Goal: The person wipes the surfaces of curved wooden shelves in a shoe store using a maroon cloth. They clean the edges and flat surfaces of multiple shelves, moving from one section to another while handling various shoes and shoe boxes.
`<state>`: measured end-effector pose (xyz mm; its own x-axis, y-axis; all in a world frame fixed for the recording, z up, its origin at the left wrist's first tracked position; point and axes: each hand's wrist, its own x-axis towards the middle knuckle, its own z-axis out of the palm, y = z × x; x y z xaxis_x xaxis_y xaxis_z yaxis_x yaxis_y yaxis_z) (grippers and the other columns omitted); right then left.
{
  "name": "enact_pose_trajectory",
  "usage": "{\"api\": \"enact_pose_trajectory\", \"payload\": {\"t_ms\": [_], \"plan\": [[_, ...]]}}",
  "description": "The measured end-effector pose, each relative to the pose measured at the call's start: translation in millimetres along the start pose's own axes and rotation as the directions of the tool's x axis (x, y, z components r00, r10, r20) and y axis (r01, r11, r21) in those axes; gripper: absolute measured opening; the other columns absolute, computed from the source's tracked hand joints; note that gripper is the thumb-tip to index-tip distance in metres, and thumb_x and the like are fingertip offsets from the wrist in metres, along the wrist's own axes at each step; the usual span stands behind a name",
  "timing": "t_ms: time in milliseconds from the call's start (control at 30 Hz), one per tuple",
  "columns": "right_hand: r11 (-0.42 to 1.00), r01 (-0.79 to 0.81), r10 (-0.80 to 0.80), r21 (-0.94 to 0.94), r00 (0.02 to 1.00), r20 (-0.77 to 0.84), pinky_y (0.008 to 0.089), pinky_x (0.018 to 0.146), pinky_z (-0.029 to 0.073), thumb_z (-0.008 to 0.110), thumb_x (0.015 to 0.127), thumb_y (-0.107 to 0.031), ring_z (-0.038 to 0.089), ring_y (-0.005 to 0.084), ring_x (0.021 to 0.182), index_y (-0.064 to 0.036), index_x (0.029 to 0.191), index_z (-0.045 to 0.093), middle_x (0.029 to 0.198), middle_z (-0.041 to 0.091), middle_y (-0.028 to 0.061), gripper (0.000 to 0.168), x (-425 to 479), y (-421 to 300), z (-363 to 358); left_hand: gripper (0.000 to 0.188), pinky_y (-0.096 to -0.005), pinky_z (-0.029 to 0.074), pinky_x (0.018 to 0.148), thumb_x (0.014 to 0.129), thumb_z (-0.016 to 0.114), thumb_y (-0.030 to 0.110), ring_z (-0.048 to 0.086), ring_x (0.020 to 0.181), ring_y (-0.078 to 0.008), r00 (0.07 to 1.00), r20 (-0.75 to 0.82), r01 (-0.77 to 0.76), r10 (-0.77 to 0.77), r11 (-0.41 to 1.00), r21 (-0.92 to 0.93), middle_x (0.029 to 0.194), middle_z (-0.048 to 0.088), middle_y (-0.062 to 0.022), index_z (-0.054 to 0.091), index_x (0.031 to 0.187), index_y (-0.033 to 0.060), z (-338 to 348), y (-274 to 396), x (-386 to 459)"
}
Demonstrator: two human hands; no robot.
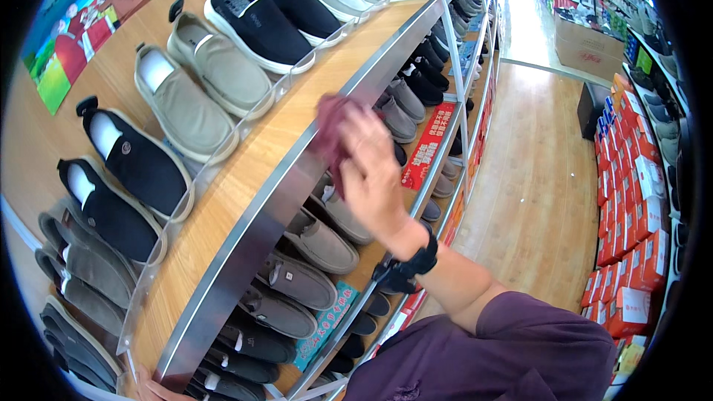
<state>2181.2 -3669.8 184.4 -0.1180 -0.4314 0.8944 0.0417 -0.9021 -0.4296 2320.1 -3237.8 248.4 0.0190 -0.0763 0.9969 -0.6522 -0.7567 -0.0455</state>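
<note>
A dark red cloth (333, 122) is bunched in my right hand (370, 170), which presses it against the metal front edge of a wooden shelf (245, 156). This hand is slightly blurred and has a black band on its wrist. At the bottom left my left hand (153, 389) touches the near end of the same shelf, only partly in view. Behind a clear plastic lip (245, 117) on that shelf stand beige slip-on shoes (192, 106), black slip-on shoes (259, 25) and grey ones.
Lower shelves hold more grey shoes (323, 242) and black shoes, with a red sign strip (429, 145) and a teal one (328, 323). A white metal post (452, 39) rises beyond my right hand. Across the wood-look aisle floor (523, 178) are stacked orange-red shoeboxes (632, 234) and a cardboard box (590, 50).
</note>
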Motion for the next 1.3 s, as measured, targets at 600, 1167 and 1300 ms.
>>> {"api": "enact_pose_trajectory", "payload": {"t_ms": [600, 1167, 1300], "plan": [[0.984, -0.027, 0.011, 0.174, 0.995, 0.097, 0.0527, 0.126, 0.039, 0.064, 0.09, 0.01, 0.048, 0.0437, 0.152, -0.001, 0.135, 0.071, 0.154, 0.061, 0.019, 0.047, 38, 73, -33, 0.038, -0.0637, 0.014, 0.133, 0.108, 0.048, 0.017, 0.034, 0.16, -0.0444, 0.918, 0.383, -0.036, 0.098, 0.986, -0.166, 0.144, 0.071, -0.0138, 0.074, 0.131, 0.0011, 51, 197, 9], [0.994, -0.066, 0.048, 0.084, 0.979, 0.2, 0.0517, 0.128, 0.034, 0.052, 0.097, 0.013, 0.046, 0.0436, 0.154, 0.005, 0.139, 0.07, 0.157, 0.06, 0.0203, 0.046, 65, 145, -59, 0.033, -0.0648, 0.004, 0.131, 0.102, 0.073, 0.035, 0.04, 0.158, -0.0412, 0.878, 0.437, -0.158, 0.196, 0.98, -0.122, 0.136, 0.076, -0.0096, 0.08, 0.126, 0.0128, 140, 316, 50], [0.991, 0.022, -0.055, 0.13, 0.964, 0.262, 0.0525, 0.128, 0.034, 0.053, 0.099, 0.01, 0.045, 0.0449, 0.154, 0.005, 0.139, 0.07, 0.156, 0.06, 0.0216, 0.044, 58, 137, -61, 0.03, -0.0659, 0.004, 0.131, 0.1, 0.076, 0.038, 0.05, 0.153, -0.0373, 0.887, 0.428, -0.123, 0.172, 0.983, -0.139, 0.12, 0.081, -0.005, 0.082, 0.117, 0.0144, 144, 319, 48]]}}
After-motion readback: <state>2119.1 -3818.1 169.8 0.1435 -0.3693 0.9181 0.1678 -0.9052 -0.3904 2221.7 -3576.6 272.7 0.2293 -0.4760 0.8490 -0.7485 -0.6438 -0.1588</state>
